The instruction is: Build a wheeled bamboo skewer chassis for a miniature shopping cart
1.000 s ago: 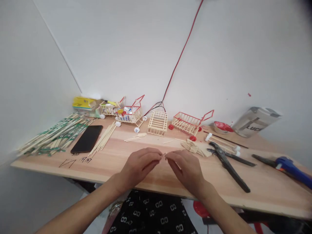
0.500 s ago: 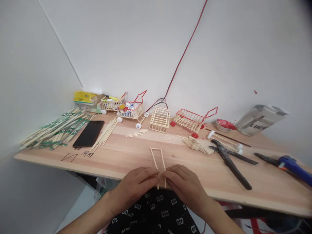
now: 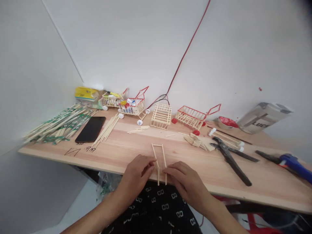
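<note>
On the near side of the unpainted stick basket [image 3: 161, 116], a small stick frame [image 3: 164, 156] has its sides apparently joined by a far crossbar [image 3: 157, 145] — its near ends unbridged. The left hand's [image 3: 136, 172] fingers are slightly parted beside it; the right hand's [image 3: 186, 178] cover its other side's bend — whether pinching, I cannot tell.

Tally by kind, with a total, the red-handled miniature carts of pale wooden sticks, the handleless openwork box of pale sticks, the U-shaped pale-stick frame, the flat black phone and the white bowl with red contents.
Red-handled stick carts: 3
Handleless openwork stick box: 1
U-shaped stick frame: 1
Flat black phone: 1
White bowl, red contents: 1
Total: 7
</note>
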Action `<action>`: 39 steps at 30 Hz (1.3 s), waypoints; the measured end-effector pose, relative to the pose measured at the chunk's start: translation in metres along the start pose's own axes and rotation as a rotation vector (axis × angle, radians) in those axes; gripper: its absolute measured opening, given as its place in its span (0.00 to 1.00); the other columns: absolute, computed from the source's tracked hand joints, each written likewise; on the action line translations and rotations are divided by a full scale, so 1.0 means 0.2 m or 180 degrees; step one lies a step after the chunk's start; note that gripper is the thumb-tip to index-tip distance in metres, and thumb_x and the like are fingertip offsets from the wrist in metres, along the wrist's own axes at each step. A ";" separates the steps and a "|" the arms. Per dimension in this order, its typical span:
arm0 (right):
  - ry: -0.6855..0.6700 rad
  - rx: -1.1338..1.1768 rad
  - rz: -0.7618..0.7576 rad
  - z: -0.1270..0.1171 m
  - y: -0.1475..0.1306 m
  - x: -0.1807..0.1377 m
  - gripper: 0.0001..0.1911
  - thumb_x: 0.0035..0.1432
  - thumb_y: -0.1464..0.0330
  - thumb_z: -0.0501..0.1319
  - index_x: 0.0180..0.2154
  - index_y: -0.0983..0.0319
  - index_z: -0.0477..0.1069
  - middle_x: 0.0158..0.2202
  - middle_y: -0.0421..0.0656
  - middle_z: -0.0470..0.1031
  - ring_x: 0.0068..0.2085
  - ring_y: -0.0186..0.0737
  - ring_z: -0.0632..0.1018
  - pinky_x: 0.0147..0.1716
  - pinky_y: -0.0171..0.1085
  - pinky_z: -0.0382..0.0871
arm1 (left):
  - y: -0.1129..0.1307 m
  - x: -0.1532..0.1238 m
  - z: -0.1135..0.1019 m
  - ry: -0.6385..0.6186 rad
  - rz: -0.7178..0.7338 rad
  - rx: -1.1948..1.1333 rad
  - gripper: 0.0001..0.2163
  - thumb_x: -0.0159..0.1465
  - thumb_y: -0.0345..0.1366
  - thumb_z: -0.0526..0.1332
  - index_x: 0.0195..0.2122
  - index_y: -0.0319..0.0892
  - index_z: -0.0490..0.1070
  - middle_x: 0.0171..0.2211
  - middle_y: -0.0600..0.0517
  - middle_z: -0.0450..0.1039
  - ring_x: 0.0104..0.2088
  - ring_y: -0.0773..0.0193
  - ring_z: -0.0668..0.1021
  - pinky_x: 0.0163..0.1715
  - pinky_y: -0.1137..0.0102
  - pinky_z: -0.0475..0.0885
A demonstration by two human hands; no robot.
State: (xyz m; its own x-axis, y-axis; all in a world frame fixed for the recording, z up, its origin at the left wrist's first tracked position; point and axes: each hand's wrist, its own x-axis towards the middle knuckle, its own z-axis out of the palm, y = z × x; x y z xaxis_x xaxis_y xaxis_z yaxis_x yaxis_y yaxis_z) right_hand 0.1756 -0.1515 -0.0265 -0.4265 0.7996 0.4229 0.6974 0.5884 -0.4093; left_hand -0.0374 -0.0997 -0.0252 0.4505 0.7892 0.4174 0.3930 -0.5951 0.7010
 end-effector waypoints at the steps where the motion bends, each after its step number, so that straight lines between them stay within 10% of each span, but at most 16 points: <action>1: 0.0036 0.0106 0.0047 0.00 -0.01 0.00 0.19 0.60 0.77 0.52 0.49 0.56 0.69 0.42 0.46 0.74 0.43 0.41 0.74 0.41 0.41 0.72 | 0.02 0.01 0.00 -0.0054 -0.0224 -0.0099 0.10 0.62 0.31 0.58 0.43 0.45 0.71 0.35 0.51 0.76 0.35 0.62 0.77 0.37 0.66 0.72; 10: 0.0205 0.0799 0.0709 -0.01 -0.07 0.01 0.11 0.62 0.71 0.55 0.44 0.54 0.71 0.40 0.42 0.75 0.43 0.40 0.76 0.41 0.41 0.73 | 0.07 0.14 -0.03 -0.0811 -0.1903 -0.1811 0.11 0.57 0.36 0.59 0.41 0.40 0.72 0.23 0.53 0.73 0.14 0.71 0.66 0.14 0.75 0.59; 15: 0.0371 0.0862 0.1057 0.00 -0.06 0.01 0.06 0.60 0.69 0.57 0.39 0.56 0.71 0.37 0.41 0.75 0.36 0.37 0.76 0.34 0.36 0.72 | 0.06 0.15 -0.01 -0.0569 -0.2105 -0.2333 0.10 0.55 0.34 0.63 0.38 0.38 0.75 0.21 0.55 0.71 0.17 0.74 0.67 0.19 0.76 0.61; 27: 0.0518 0.0965 0.1653 0.01 0.01 0.10 0.05 0.59 0.66 0.57 0.39 0.58 0.66 0.31 0.39 0.73 0.28 0.35 0.73 0.26 0.33 0.65 | -0.02 0.27 0.03 -0.0150 -0.1828 -0.2377 0.08 0.53 0.34 0.64 0.33 0.37 0.74 0.23 0.55 0.70 0.18 0.75 0.66 0.20 0.77 0.60; 39: 0.0486 0.1147 0.1947 0.03 0.05 0.16 0.10 0.56 0.67 0.57 0.42 0.57 0.64 0.34 0.39 0.75 0.35 0.37 0.76 0.35 0.36 0.67 | -0.08 0.35 -0.01 -0.0249 -0.0492 -0.0468 0.09 0.59 0.30 0.61 0.40 0.40 0.76 0.30 0.51 0.76 0.31 0.65 0.75 0.35 0.70 0.69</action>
State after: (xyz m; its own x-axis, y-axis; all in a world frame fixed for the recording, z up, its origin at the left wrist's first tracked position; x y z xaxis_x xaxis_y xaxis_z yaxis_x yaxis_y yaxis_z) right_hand 0.1658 -0.1187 -0.0224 0.0826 0.9880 0.1304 0.5410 0.0654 -0.8385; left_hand -0.0131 -0.0354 -0.0058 0.4571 0.8516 0.2565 0.3437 -0.4351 0.8322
